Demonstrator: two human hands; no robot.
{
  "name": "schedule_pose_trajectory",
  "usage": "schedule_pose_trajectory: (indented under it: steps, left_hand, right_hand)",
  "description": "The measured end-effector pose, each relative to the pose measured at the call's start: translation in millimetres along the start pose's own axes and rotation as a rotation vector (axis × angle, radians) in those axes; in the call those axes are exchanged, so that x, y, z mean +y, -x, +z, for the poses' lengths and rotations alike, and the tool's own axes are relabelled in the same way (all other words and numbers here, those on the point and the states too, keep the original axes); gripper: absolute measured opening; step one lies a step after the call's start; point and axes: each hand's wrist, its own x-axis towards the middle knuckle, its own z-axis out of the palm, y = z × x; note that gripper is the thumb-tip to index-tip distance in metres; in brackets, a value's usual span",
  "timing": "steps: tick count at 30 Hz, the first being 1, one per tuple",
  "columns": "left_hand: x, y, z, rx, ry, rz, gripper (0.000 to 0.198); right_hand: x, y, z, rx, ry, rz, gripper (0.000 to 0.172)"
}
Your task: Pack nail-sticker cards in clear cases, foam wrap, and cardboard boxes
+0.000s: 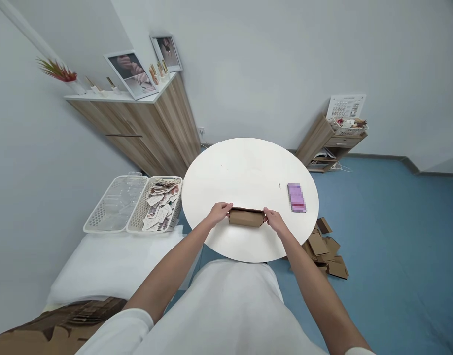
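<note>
We pinch a brown cardboard box (246, 218) at opposite ends, left grip (219, 212) and right grip (275, 220), over the worktop (244, 172).

A white table (244, 172) carries a purple packet (296, 198), pixelated, near its right edge; a brown box (246, 218) is at the near side, its contact with the surface unclear. Beside the table, a cardboard pile (326, 251) lies on the blue floor (389, 236). Two frames (132, 74), a plant (59, 71) and slim bottles (113, 86) top a wooden cabinet (163, 133). At left, two baskets (139, 217) stand at the far end of a white bed (119, 266). A low shelf (311, 140), at right, bears a filled tray (347, 131) and a printed board (346, 105).
</note>
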Motion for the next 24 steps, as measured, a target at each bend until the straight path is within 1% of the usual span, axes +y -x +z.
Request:
schedule_pose_trajectory:
  steps: [3,5,8,11,13,16,19,21,24]
  left_hand:
    - [-3.5,-0.3,-4.7,-0.029,0.009,-0.017,0.046]
    - [-9.4,0.6,-6.0,-0.014,-0.002,-0.021,0.050]
    - [-20.9,4.1,-4.1,0.015,-0.023,-0.051,0.056]
    - [-29.4,9.3,0.2,-0.031,0.019,-0.087,0.055]
    - [-31.1,12.9,3.2,-0.049,0.047,-0.070,0.053]
    - [-29.5,17.8,6.8,-0.038,0.063,-0.036,0.049]
    - [-28.7,22.4,9.6,-0.018,0.086,-0.026,0.048]
    - [-31.3,25.9,12.2,0.006,0.090,0.002,0.046]
    - [-41.0,32.2,19.6,0.033,0.091,0.071,0.041]
  right_hand:
    - [2.4,2.2,-2.3,-0.063,-0.048,-0.036,0.041]
    - [7.5,3.2,-1.5,-0.071,-0.062,-0.048,0.039]
    - [19.3,4.4,3.4,-0.050,-0.042,-0.014,0.042]
    - [28.3,7.2,10.4,-0.060,-0.054,0.023,0.046]
    - [28.9,10.0,14.6,-0.042,-0.070,0.028,0.046]
    - [23.2,14.4,19.0,-0.008,-0.078,0.031,0.043]
    - [19.3,19.0,21.1,-0.019,-0.076,-0.002,0.040]
    - [22.6,22.3,22.2,-0.006,-0.088,-0.037,0.040]
    - [36.5,26.5,24.9,0.062,-0.162,-0.074,0.045]
